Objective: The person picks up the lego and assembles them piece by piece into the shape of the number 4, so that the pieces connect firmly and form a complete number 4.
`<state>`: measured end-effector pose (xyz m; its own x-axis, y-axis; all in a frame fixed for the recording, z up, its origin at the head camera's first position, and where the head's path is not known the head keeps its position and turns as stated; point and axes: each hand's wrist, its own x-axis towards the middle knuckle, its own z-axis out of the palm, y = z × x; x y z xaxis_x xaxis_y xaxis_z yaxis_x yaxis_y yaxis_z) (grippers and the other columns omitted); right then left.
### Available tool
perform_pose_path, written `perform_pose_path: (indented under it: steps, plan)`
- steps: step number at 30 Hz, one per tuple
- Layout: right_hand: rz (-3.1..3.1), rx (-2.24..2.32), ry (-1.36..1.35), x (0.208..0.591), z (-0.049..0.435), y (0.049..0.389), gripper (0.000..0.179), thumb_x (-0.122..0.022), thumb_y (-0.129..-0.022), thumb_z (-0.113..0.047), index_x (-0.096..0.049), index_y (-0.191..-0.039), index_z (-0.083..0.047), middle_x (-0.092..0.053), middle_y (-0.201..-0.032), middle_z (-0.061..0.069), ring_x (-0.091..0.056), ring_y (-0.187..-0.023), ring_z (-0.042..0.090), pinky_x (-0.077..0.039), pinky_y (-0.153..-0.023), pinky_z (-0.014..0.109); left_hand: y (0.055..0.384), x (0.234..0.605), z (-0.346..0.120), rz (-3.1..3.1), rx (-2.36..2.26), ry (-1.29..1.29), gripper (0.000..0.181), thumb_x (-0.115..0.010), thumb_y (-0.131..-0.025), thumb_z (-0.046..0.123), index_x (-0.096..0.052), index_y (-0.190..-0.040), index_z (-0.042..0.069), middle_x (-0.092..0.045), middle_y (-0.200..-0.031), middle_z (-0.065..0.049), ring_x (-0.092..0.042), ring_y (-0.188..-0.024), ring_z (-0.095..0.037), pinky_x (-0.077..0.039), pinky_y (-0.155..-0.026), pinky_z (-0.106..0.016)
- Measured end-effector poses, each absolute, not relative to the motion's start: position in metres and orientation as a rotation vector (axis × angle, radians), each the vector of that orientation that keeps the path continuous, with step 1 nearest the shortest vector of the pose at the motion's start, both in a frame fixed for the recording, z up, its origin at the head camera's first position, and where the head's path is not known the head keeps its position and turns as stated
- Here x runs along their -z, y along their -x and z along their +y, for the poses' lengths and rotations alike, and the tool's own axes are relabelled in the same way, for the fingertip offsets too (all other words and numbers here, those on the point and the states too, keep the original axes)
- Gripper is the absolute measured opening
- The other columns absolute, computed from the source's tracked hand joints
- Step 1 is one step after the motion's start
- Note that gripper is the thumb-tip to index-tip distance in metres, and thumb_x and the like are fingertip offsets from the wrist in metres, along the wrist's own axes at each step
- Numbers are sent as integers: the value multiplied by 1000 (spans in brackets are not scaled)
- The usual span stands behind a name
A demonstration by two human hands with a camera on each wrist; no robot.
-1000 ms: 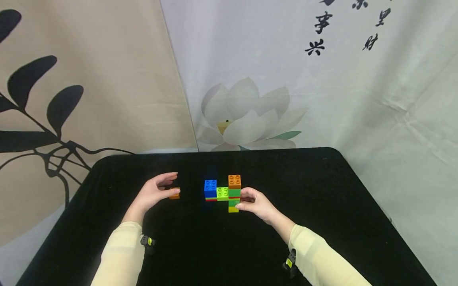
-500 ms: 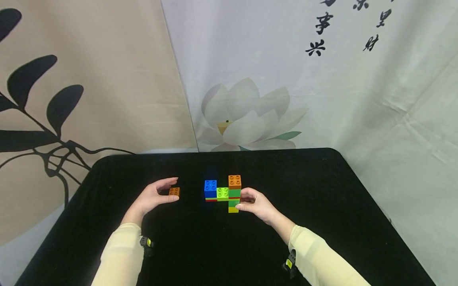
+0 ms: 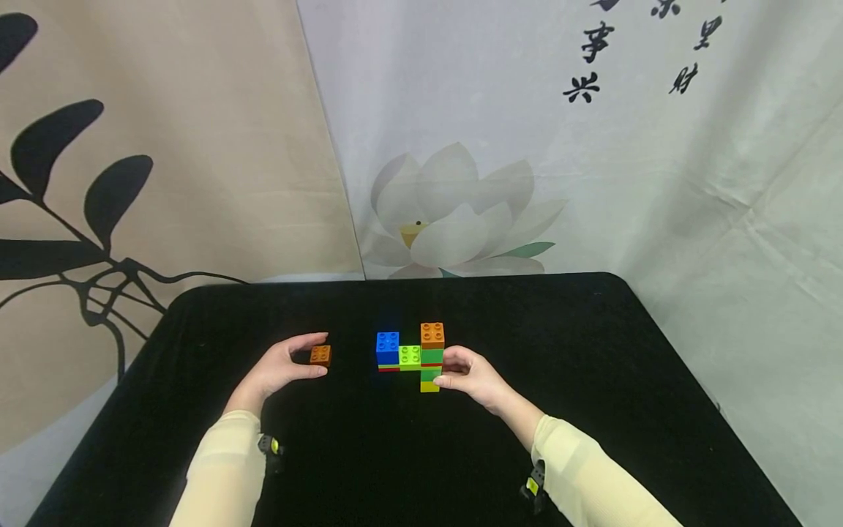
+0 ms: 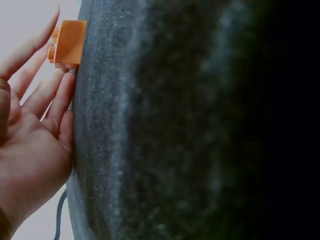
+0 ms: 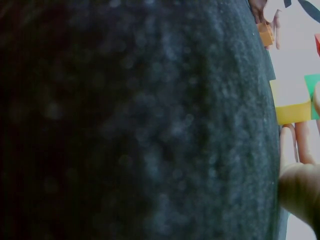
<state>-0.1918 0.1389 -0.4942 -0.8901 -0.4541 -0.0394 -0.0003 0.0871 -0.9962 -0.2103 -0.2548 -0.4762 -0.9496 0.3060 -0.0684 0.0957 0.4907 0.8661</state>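
A small orange brick (image 3: 320,356) stands on the black table, studs up. My left hand (image 3: 275,369) is around it, thumb on the near side and fingers on the far side, with a gap showing. In the left wrist view the fingers reach up beside the orange brick (image 4: 71,44). To the right is a joined brick build (image 3: 410,356) with a blue brick, a lime brick and an orange-topped stack. My right hand (image 3: 476,379) holds that stack by its green part, thumb on the near side. The right wrist view shows its yellow brick (image 5: 294,113) at the bottom.
The black cloth-covered table (image 3: 408,454) has its far edge just beyond the bricks. A printed curtain (image 3: 461,110) hangs behind it. Both sleeves reach in from the near side, with a wrist camera (image 3: 271,444) on the left one.
My left hand has shifted slightly nearer, and its thumb has come off the front of the orange brick, which now shows fully. The right hand and the brick build have stayed put.
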Motion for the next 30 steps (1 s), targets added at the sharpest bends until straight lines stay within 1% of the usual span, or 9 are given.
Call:
perform_pose_path:
  steps: [11, 22, 30]
  plan:
    - [2028, 1873, 444, 495, 139, 192, 38, -71, -92, -9, -57, -126, 0, -64, -123, 14, -60, -114, 29, -51, -96, 40, 214, 484, -257, 2536, -1426, -289, 62, -76, -87, 19, -51, -143, 11, -44, -147, -19, -32, -137, -44, -24, -106, -71]
    - [2030, 1875, 472, 496, 139, 192, 38, -71, -92, -9, -57, -125, 1, -64, -122, 15, -60, -112, 29, -52, -95, 39, 215, 484, -258, 2551, -1390, -258, 60, -76, -87, 17, -52, -142, 10, -47, -142, -20, -36, -133, -43, -28, -104, -70]
    - [2035, 1867, 475, 495, 139, 192, 38, -71, -92, -8, -57, -126, 1, -64, -122, 15, -60, -113, 29, -51, -95, 39, 216, 483, -257, 2553, -1373, -219, 53, -75, -87, 16, -57, -136, 10, -48, -139, -21, -37, -132, -44, -30, -103, -70]
